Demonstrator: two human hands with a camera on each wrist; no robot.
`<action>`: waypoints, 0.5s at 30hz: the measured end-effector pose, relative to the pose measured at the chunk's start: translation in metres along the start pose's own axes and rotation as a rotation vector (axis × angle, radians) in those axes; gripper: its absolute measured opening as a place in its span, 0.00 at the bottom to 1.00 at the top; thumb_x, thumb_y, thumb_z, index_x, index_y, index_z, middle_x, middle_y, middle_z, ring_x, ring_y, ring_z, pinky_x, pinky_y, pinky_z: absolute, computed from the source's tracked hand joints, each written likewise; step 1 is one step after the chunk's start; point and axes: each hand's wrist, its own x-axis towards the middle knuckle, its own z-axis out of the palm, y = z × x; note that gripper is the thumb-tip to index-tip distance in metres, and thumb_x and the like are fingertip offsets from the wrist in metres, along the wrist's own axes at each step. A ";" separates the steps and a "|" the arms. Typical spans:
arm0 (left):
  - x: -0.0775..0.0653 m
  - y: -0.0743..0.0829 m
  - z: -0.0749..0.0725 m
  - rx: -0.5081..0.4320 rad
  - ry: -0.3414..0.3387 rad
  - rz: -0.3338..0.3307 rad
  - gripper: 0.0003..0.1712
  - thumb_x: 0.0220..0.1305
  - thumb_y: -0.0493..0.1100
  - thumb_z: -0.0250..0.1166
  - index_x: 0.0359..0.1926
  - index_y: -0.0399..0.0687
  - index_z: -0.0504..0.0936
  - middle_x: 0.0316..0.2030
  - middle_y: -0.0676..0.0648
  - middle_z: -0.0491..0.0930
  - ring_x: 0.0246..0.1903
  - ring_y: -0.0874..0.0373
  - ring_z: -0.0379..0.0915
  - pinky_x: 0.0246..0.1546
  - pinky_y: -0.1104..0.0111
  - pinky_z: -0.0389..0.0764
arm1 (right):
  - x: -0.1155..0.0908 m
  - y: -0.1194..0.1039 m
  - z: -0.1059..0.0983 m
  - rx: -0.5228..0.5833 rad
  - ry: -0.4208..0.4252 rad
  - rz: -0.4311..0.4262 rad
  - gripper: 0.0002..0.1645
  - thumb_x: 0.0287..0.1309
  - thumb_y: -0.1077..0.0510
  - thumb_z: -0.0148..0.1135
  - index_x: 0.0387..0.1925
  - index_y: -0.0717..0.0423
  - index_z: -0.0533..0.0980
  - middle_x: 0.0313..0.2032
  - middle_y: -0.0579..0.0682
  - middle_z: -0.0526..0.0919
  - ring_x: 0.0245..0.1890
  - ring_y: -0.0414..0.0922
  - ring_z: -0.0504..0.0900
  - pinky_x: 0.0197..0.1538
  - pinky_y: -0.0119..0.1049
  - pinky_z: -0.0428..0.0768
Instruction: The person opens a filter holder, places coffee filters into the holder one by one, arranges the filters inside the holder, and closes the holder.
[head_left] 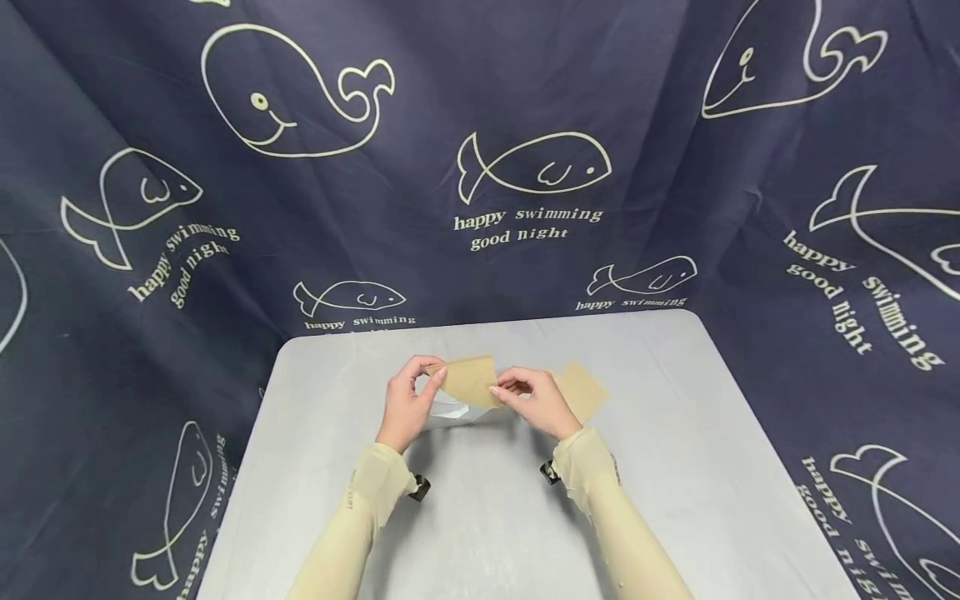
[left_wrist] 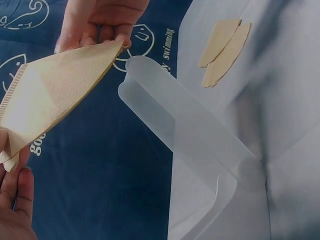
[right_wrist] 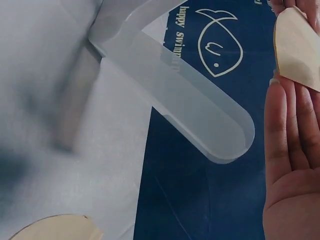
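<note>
Cream sleeves (head_left: 348, 525) led to the left hand (head_left: 406, 402) and right hand (head_left: 538, 403), whose fingers (head_left: 434, 381) pinched opposite ends of a tan paper (head_left: 468, 379) between them; uneven pulling might have torn it. Loose papers (head_left: 587, 393) lay right of the right fingers.

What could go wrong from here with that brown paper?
The brown paper is pinched near its edges by the left hand and right hand, so uneven pulling might crease or tear it. The translucent plastic piece is close by, so lowering a hand may bump it. The loose papers lie near the right hand and might get brushed aside.
</note>
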 end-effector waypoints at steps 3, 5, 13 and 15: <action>-0.002 -0.005 0.000 -0.015 -0.023 0.015 0.06 0.69 0.37 0.69 0.46 0.42 0.85 0.38 0.42 0.89 0.44 0.52 0.81 0.53 0.63 0.78 | -0.002 0.002 0.001 -0.017 0.002 -0.016 0.04 0.61 0.59 0.73 0.35 0.56 0.86 0.32 0.47 0.89 0.32 0.35 0.84 0.40 0.31 0.84; -0.004 -0.007 -0.001 -0.016 -0.040 0.025 0.07 0.69 0.39 0.69 0.46 0.44 0.85 0.39 0.44 0.89 0.44 0.53 0.81 0.53 0.66 0.77 | -0.003 0.003 0.001 -0.038 0.001 -0.031 0.04 0.63 0.59 0.73 0.34 0.55 0.86 0.31 0.46 0.88 0.31 0.36 0.83 0.39 0.31 0.84; -0.002 -0.004 -0.005 0.142 -0.152 0.118 0.11 0.69 0.44 0.70 0.51 0.50 0.85 0.45 0.51 0.88 0.51 0.56 0.82 0.53 0.59 0.82 | 0.000 0.001 -0.006 -0.197 -0.023 -0.131 0.02 0.63 0.57 0.73 0.34 0.51 0.86 0.32 0.41 0.89 0.32 0.34 0.84 0.39 0.32 0.85; -0.001 -0.004 -0.005 0.215 -0.179 0.181 0.12 0.69 0.45 0.70 0.52 0.52 0.85 0.45 0.51 0.87 0.49 0.56 0.81 0.45 0.58 0.84 | 0.001 0.002 -0.008 -0.243 -0.036 -0.166 0.02 0.63 0.57 0.73 0.34 0.49 0.86 0.32 0.40 0.87 0.31 0.33 0.83 0.39 0.32 0.84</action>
